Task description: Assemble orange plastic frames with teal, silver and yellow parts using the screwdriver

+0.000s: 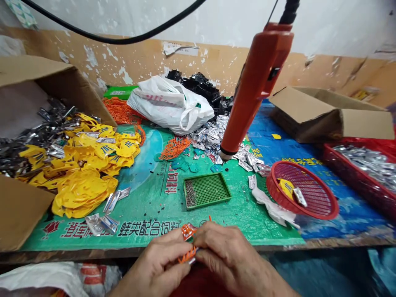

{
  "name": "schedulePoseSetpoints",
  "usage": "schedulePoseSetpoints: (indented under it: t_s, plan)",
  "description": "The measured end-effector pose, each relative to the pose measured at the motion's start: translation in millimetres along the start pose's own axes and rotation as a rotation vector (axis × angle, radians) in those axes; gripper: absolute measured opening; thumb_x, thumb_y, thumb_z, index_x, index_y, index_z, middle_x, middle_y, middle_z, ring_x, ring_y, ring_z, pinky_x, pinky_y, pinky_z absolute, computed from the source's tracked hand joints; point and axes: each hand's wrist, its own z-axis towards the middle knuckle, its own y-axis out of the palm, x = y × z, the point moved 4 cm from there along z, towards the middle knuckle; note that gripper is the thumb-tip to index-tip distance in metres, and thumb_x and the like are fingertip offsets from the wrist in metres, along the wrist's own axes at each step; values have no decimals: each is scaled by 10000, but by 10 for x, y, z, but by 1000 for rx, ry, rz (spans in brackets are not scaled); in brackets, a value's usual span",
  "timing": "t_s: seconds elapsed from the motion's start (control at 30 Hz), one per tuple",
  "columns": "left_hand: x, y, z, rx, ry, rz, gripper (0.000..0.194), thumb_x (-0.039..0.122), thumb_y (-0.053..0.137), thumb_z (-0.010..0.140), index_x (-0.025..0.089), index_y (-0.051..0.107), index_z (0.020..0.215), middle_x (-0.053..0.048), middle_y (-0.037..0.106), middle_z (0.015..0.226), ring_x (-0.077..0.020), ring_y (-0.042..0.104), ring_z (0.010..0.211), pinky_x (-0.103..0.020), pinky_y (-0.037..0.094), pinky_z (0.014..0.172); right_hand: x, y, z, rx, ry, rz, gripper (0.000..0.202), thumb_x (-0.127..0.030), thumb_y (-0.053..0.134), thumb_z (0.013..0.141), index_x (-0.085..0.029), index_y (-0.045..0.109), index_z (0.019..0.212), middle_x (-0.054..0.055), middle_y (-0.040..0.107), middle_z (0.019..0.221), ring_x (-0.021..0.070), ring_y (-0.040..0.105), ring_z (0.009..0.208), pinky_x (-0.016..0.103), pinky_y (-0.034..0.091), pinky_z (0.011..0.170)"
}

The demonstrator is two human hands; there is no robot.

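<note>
At the front edge of the table, both hands hold a small orange plastic lattice part (187, 231). My left hand (163, 264) pinches it from the left, thumb and fingers closed. On the other side the fingers of my right hand (227, 255) curl over it and hide much of its shape. A bit of silver and dark material shows between the fingertips, too small to name. Just beyond the hands lies a green perforated tray (213, 189) with small screws (191, 194) gathered at its left end. Above hangs a red electric screwdriver (255, 86), tip downward, untouched.
Yellow plastic pieces (83, 185) spill from a cardboard box (24, 206) at left. Silver pieces (213, 134) and a white bag (170, 105) lie behind the tray. At right are a tilted red basket (318, 189), a red bin (349, 169) and another carton (305, 111).
</note>
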Motion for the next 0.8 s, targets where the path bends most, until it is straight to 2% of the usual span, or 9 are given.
schedulePoseSetpoints:
  t_s: [0.1,0.17,0.27,0.37,0.5,0.63,0.7,0.73,0.8]
  plan:
    - [-68,0,12,-81,-254,-219,201,199,526,859,185,712,783,-8,582,810,-179,511,857,-278,398,781,94,25,21,69,40,21,123,-136,527,915,-181,634,956,35,682,849,139,635,762,233,490,673]
    - [-127,6,27,-105,-320,-351,186,226,551,841,191,734,858,-1,575,828,-179,483,868,-297,357,816,150,22,41,133,52,26,153,-146,569,894,-181,615,1035,18,677,800,132,618,689,229,480,622]
    - [-211,18,43,-112,-359,-525,190,241,601,785,181,750,886,7,542,793,-162,445,810,-289,325,767,190,-11,64,230,23,17,246,-165,631,857,-179,589,1099,4,663,773,121,584,612,223,468,561]
    - [-256,34,58,-76,-385,-660,152,206,634,724,159,748,813,15,510,737,-142,426,759,-265,300,691,204,-29,82,279,-20,10,216,-180,640,857,-193,599,1068,-3,646,769,112,564,590,217,470,540]
    - [-298,78,84,10,-451,-780,119,227,641,713,139,714,746,35,471,635,-93,361,585,-251,227,554,233,6,121,326,-50,15,169,-181,602,881,-192,613,1049,4,634,759,111,561,590,216,477,532]
    - [-328,108,107,107,-515,-827,115,249,648,660,137,674,672,44,468,558,-80,329,519,-251,190,509,272,31,145,297,-15,147,144,-207,614,871,-197,649,1011,6,631,761,101,542,558,221,466,503]
    - [-322,104,121,164,-530,-840,119,235,646,620,137,687,674,32,516,574,-84,371,534,-244,216,518,297,-79,131,313,61,273,172,-254,673,830,-218,665,998,0,636,779,88,519,520,213,433,448]
    - [-317,103,127,183,-542,-843,143,234,642,606,135,702,691,24,541,585,-86,389,537,-243,224,520,310,-201,119,383,97,309,195,-272,697,810,-231,672,999,-3,640,784,89,520,519,212,421,434]
    - [-304,110,139,188,-572,-844,192,247,636,598,130,724,721,19,558,578,-84,389,519,-243,213,508,323,-587,95,686,121,247,227,-278,721,785,-257,688,1008,-13,635,747,103,539,550,227,427,461]
